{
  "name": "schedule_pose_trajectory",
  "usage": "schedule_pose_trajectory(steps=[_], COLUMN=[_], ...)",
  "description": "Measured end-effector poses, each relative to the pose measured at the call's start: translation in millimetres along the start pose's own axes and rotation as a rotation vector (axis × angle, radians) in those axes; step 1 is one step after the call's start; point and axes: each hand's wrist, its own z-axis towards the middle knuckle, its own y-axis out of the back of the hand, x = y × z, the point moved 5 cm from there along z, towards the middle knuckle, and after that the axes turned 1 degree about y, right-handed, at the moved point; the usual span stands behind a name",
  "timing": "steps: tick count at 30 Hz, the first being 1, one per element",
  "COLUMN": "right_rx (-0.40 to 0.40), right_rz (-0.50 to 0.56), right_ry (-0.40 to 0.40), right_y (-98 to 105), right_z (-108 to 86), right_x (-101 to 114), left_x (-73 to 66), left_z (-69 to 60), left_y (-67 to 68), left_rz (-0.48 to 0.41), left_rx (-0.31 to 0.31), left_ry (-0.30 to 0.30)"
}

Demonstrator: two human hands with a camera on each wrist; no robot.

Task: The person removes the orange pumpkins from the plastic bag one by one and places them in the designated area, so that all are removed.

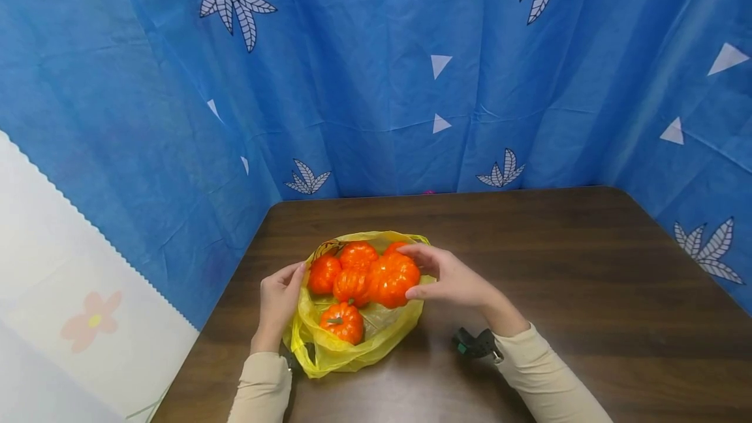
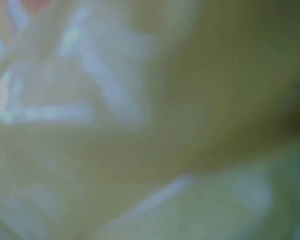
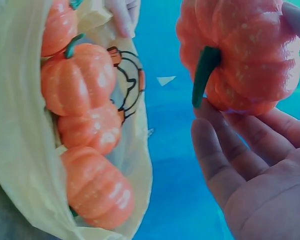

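Observation:
A yellow plastic bag (image 1: pixel 384 344) lies with its mouth spread, several small orange pumpkins (image 1: pixel 342 323) inside. My left hand (image 1: pixel 278 302) pinches the bag's left rim between thumb and fingers. Over the bag's right side, my right hand (image 1: pixel 455 279) grips a larger orange pumpkin (image 1: pixel 393 279). In the right wrist view that pumpkin (image 3: pixel 245 55), with a green stem, rests in the fingers of my right hand (image 3: pixel 265 175), beside the bag (image 3: pixel 15 125) and apart from it. Blurred yellow plastic (image 2: pixel 140 150) fills the left wrist view.
The brown wooden table (image 1: pixel 558 266) extends to the right and behind the bag. A blue curtain (image 1: pixel 376 83) with leaf prints hangs along the back and sides. A white cloth (image 1: pixel 76 266) with a flower print is at the left. A dark wrist device (image 1: pixel 474 343) is under the right wrist.

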Motion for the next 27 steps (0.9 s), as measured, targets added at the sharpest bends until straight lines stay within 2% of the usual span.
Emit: schedule_pose_trajectory(steps=[7,15,21,27], right_rx=[-0.009,-0.038,-0.104,-0.183], right_rz=[0.069,0.071,0.026,-0.026], right_ry=[0.005,0.026,0.034,0.010], right_y=[4.3,11.1,19.0,24.9], right_z=[-3.2,-5.6,-7.0,-8.4], right_x=[5.8,10.2,10.2,8.0], left_x=[0.2,0.7,-0.5,0.0], left_z=[-0.1,-0.4,-0.2,-0.4], left_y=[-0.4,-0.1,0.3,-0.2], left_rz=[-0.004,-0.005,0.000,-0.005], left_rx=[-0.001,-0.004,-0.005,-0.002], left_ry=[-0.008,-0.012,-0.030,-0.020])
